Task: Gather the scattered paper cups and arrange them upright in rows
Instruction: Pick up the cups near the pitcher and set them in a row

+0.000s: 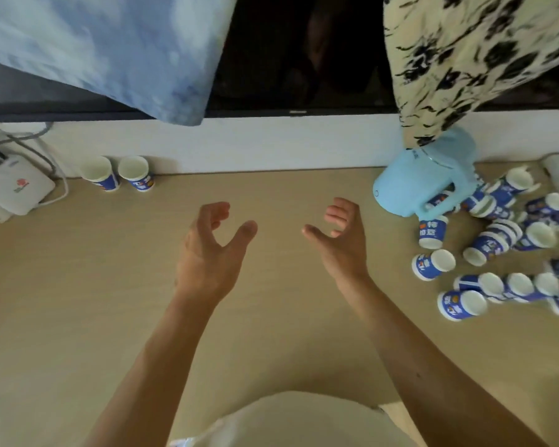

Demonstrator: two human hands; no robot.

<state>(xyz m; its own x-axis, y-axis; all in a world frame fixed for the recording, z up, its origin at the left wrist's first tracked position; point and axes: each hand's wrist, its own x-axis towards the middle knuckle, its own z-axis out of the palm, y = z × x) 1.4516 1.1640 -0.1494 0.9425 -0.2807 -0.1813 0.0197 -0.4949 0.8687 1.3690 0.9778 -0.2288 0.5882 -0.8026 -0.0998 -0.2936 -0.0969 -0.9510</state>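
Both hands hover above the bare middle of the table (110, 285). The left hand (207, 250) and right hand (339, 240) are half open, fingers loosely curled, thumbs apart, holding nothing.

2 upright cups (137, 179) stand side by side at the back left by the wall. The scattered cups (494, 240) lie on their sides in a heap well to the right, some nested.

I think the trouble lies in that heap. The cups look light and round, so a careless reach could send them rolling, and a hard squeeze could dent 1. The pale blue jug (413, 185) sits at the heap's near edge with a cup tucked by its handle, and pulling that cup could tip the jug.

A floral cloth (465, 59) hangs onto the jug. A blue cloth (110, 50) hangs over the dark screen (304, 53). A white box (13, 188) with cables (39, 143) crowds the row's left end.
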